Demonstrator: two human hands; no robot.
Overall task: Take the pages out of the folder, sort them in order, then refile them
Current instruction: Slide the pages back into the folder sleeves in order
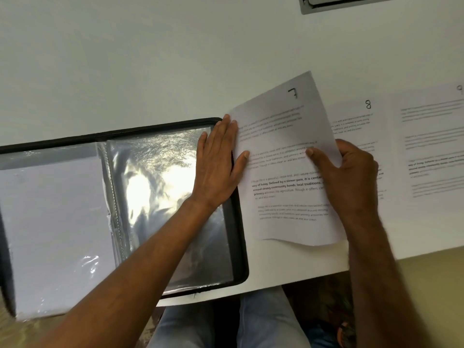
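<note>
While right hand (344,169) pinches page 7 (283,156), flat left hand (217,159) presses folder (233,237) edge.

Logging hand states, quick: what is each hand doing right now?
Left hand: open, fingers flat on the folder's plastic sleeve and the page marked 7.
Right hand: holding the page marked 7.

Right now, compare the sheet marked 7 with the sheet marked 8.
The white printed sheet marked 7 is gripped by the right hand, tilted, its bottom edge curling; the white printed sheet marked 8 lies flat, untouched. Sheet 7 overlaps sheet 8. The left hand touches only sheet 7. Both carry handwritten top-corner numbers.
</note>
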